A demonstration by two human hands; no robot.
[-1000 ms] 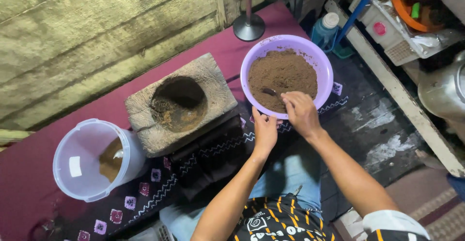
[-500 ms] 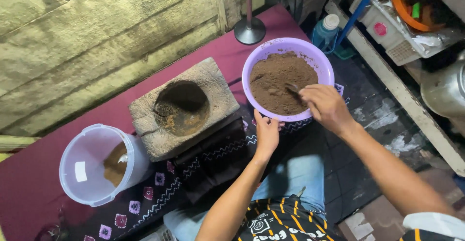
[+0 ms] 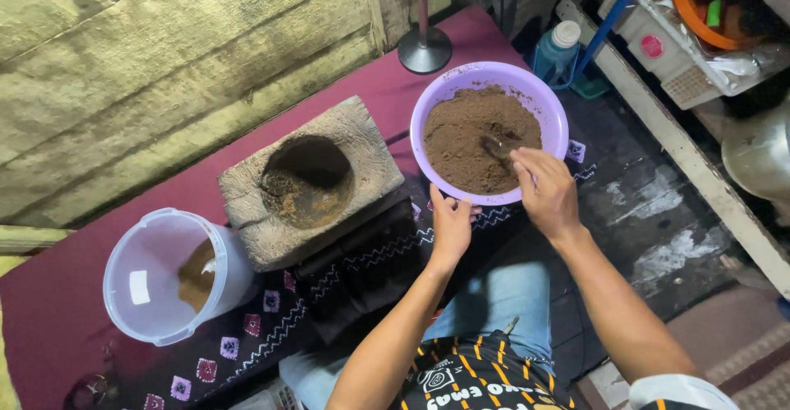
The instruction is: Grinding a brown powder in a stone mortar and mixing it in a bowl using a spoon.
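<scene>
The right hand (image 3: pixel 545 189) closes its grip on a dark spoon (image 3: pixel 497 148) whose long axis slants up-left, bowl end buried in brown powder (image 3: pixel 473 134). The left hand (image 3: pixel 450 225) clasps the near rim of the one purple bowl (image 3: pixel 550 105), wrist straight. One stone mortar (image 3: pixel 309 181) and one clear bucket (image 3: pixel 152 282) sit leftward.

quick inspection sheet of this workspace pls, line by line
surface: maroon mat with a dark patterned cloth over its near part
job's things: purple bowl of brown powder; spoon sunk in it
clutter: stone mortar; clear tub holding some powder
grippers: left hand grips the bowl's near rim; right hand holds the spoon
cables: nothing seen
surroundings: plank wall, round stand base, blue bottle, cluttered shelf
</scene>
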